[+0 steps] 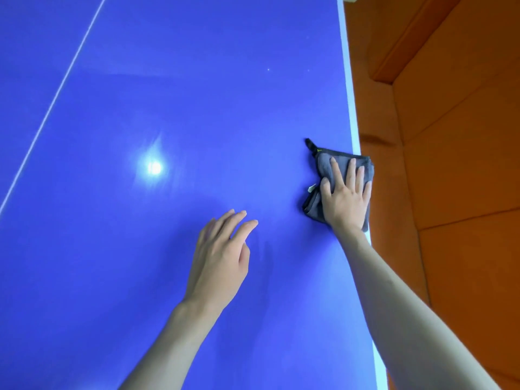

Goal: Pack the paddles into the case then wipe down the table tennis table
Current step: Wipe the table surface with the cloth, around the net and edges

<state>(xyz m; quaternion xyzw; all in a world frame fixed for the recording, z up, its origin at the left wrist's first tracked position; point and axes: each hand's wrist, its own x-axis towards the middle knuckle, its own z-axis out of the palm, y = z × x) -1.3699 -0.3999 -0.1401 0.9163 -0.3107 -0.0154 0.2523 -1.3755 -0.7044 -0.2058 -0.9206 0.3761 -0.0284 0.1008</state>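
Surface: blue table tennis top, glossy, filling most of the view; a ceiling light reflects as a bright spot left of centre. A thin white centre line runs diagonally across its left part; a white edge band borders its right side.

Floor: orange, panelled with dark seams, beyond the right edge.

Right hand: fingers straight and spread, palm pressed flat on the cloth, forearm reaching in from lower right.

Left hand: fingers loosely extended and apart, holding nothing, just above or lightly on the surface, left of the cloth; contact cannot be told.

Cleaning cloth: grey, folded, dark-trimmed, with a small black hanging loop at its far corner. It lies at the right edge, partly overlapping the white band and slightly overhanging.

Paddles and case: none in view.

Step in hand, judged: the wipe-down, with the cloth at the right margin. The packing step cannot be checked from here.

Next move, judged: a sweep of the cloth along or away from the edge under steady flat pressure, with the overhanging part kept from slipping off.
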